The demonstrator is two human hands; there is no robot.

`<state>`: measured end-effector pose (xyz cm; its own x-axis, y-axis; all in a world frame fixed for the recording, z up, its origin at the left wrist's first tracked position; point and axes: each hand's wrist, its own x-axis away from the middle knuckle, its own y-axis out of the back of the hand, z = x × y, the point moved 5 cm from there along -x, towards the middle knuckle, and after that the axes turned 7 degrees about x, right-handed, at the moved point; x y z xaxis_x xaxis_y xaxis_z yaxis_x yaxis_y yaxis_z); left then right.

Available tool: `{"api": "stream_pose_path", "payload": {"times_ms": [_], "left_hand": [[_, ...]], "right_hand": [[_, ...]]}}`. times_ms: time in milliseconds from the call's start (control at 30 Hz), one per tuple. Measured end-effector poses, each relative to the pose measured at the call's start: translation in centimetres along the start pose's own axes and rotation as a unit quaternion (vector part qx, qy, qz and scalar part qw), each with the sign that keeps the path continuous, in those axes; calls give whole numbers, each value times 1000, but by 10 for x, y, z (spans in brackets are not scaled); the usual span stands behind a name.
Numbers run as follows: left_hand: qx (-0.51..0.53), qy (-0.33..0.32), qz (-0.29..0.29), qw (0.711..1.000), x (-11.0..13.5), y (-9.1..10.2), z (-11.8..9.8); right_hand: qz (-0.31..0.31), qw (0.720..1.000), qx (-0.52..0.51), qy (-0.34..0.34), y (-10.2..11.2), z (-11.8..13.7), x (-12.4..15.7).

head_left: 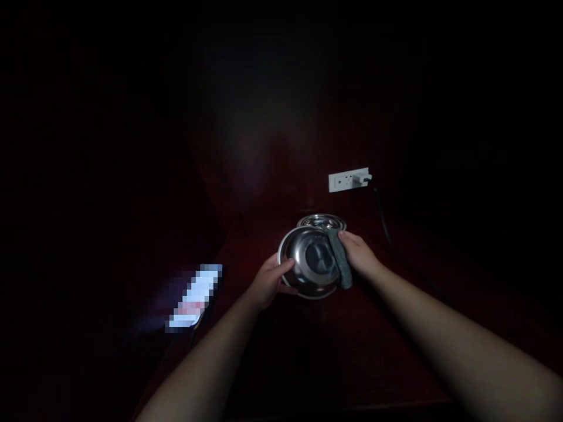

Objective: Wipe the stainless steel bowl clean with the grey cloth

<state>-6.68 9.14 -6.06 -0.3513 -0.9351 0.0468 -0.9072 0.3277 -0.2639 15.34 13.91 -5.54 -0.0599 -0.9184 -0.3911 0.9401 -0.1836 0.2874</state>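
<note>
The room is very dark. A shiny steel bowl (310, 261) is tilted toward me just above a dark red surface. My left hand (269, 282) grips its left rim, thumb over the edge. My right hand (358, 253) is closed on a grey-green cloth (341, 258) pressed against the bowl's right rim. Behind the bowl sits a second steel dish (321, 221), partly hidden by it.
A white wall socket (347, 180) with a white plug in it is on the dark wall behind, and a black cable (383, 220) drops from it to the right. A lit, blurred screen (196, 296) glows at the left on the dark red surface (373, 351).
</note>
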Motion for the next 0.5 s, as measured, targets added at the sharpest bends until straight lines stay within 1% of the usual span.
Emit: {"api": "stream_pose_path", "payload": {"times_ms": [100,167,233,300,333,367,400,467,500], "left_hand": [[-32,-41,-41,998,2,14,-21],[-38,-87,-87,992,3,28,-37],[-48,-140,-141,979,6,42,-51],[-75,-203,-191,958,9,54,-60],[-103,-234,-214,943,11,57,-64],[-138,-260,-235,926,12,59,-66],[-177,-281,-250,909,14,59,-67],[-253,-304,-263,880,16,57,-66],[-283,-304,-261,871,16,55,-65]], "right_hand": [[-15,999,12,29,3,9,0],[-19,998,25,46,5,16,2],[-19,997,41,65,6,22,4],[-5,993,59,101,2,29,9],[15,989,72,127,-2,34,13],[62,976,118,174,-11,40,18],[98,960,165,202,-19,43,24],[158,931,246,221,-34,48,36],[195,914,276,226,-43,49,43]]}}
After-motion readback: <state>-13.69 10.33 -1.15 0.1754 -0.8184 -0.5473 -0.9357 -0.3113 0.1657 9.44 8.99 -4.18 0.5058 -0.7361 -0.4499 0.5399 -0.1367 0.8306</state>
